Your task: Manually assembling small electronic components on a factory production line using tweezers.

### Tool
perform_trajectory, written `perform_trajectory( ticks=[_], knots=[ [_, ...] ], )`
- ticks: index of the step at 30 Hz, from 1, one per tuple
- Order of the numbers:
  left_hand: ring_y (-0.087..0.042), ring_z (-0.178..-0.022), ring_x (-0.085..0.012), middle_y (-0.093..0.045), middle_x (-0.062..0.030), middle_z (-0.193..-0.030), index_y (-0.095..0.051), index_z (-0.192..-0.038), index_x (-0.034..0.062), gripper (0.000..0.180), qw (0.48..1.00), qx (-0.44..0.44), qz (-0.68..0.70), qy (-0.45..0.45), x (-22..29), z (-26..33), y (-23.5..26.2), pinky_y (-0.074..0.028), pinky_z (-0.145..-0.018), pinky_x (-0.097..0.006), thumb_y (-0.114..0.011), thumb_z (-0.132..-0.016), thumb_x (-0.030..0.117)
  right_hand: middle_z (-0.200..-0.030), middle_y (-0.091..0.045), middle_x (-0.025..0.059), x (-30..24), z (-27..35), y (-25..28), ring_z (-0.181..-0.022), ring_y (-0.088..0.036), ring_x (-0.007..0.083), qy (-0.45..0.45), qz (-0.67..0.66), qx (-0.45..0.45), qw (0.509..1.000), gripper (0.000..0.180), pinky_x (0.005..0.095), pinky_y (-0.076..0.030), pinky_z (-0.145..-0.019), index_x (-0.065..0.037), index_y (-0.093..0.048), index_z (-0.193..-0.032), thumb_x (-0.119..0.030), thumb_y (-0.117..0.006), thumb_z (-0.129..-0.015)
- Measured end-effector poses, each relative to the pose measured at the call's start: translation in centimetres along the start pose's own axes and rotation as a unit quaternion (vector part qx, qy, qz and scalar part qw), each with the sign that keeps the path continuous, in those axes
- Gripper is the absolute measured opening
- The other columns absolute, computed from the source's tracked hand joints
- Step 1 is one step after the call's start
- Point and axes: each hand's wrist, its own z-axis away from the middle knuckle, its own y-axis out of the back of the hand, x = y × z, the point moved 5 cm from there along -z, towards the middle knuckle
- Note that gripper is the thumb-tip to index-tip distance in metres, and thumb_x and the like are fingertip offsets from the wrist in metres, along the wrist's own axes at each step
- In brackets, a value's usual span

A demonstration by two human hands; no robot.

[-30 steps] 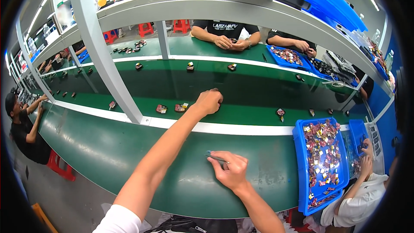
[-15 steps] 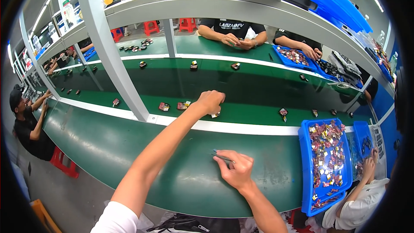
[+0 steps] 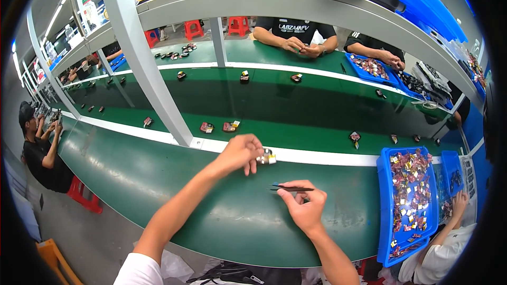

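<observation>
Over the white rail my left hand is closed on a small dark part with a white and yellow label; its far side hangs by the fingertips, and its exact kind is hard to make out. My right hand pinches dark tweezers above the green worktop, their tips pointing left and slightly apart with nothing between them. On the green belt beyond the rail lie similar small parts, among them a red and black one with a yellow label.
At my right stands a blue tray heaped with small red, white and yellow pieces. A slanting grey post rises ahead, under a long shelf. Co-workers sit across the belt, at far left and at right; a smaller blue bin is there.
My left hand has drawn back from the belt toward me, bringing the small labelled part with it over the rail. The tweezers in my right hand have shifted only a little in the picture.
</observation>
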Motion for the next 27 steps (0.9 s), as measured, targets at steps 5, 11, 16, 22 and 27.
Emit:
perform_trajectory(
  ticks=[5,11,16,22,27],
  knots=[
    [-0.069,-0.057,-0.0180,-0.068,-0.0129,-0.078,-0.063,-0.103,-0.0101,0.016,0.996,0.059,0.068,-0.001,-2.0,6.1,-2.2,-0.049,-0.041,-0.029,-0.062,-0.095,0.003,-0.083,-0.070,0.0024,1.0,-0.2,-0.1,-0.052,-0.042,-0.0017,-0.122,-0.184,-0.004,0.975,0.012,0.0176,-0.028,-0.046,0.003,-0.071,-0.092,0.003,-0.079,-0.083],
    [-0.068,-0.060,-0.0125,-0.072,-0.0110,-0.086,-0.067,-0.117,-0.0076,0.023,0.994,0.079,0.060,-0.047,-3.3,8.2,-4.4,-0.051,-0.045,-0.025,-0.062,-0.098,0.006,-0.077,-0.067,0.0004,0.9,0.4,-1.3,-0.053,-0.042,-0.0017,-0.135,-0.183,-0.022,0.974,0.013,0.0174,-0.029,-0.047,0.003,-0.070,-0.093,0.003,-0.079,-0.084],
    [-0.069,-0.064,-0.0131,-0.071,-0.0104,-0.090,-0.066,-0.118,-0.0083,0.023,0.988,0.093,0.085,-0.089,-3.4,8.3,-4.3,-0.052,-0.047,-0.024,-0.062,-0.099,0.004,-0.071,-0.064,-0.0009,0.9,0.5,-1.5,-0.053,-0.046,-0.0011,-0.114,-0.090,-0.045,0.988,0.013,0.0170,-0.032,-0.047,0.003,-0.068,-0.091,0.002,-0.079,-0.084],
    [-0.068,-0.064,-0.0122,-0.073,-0.0114,-0.093,-0.067,-0.120,-0.0056,0.024,0.987,0.097,0.080,-0.097,-3.2,8.5,-4.5,-0.054,-0.048,-0.025,-0.063,-0.098,0.005,-0.069,-0.063,-0.0015,0.5,0.6,-1.7,-0.052,-0.046,-0.0013,-0.091,-0.032,-0.060,0.994,0.014,0.0172,-0.032,-0.047,0.003,-0.069,-0.091,0.001,-0.080,-0.083],
    [-0.069,-0.067,-0.0135,-0.072,-0.0121,-0.097,-0.066,-0.121,-0.0053,0.025,0.985,0.091,0.086,-0.122,-3.1,8.6,-4.5,-0.055,-0.049,-0.025,-0.063,-0.098,0.005,-0.072,-0.065,0.0001,1.2,0.5,-1.6,-0.053,-0.046,-0.0013,-0.143,-0.131,-0.037,0.980,0.014,0.0179,-0.030,-0.047,0.003,-0.069,-0.094,0.002,-0.079,-0.085]
  ],
)
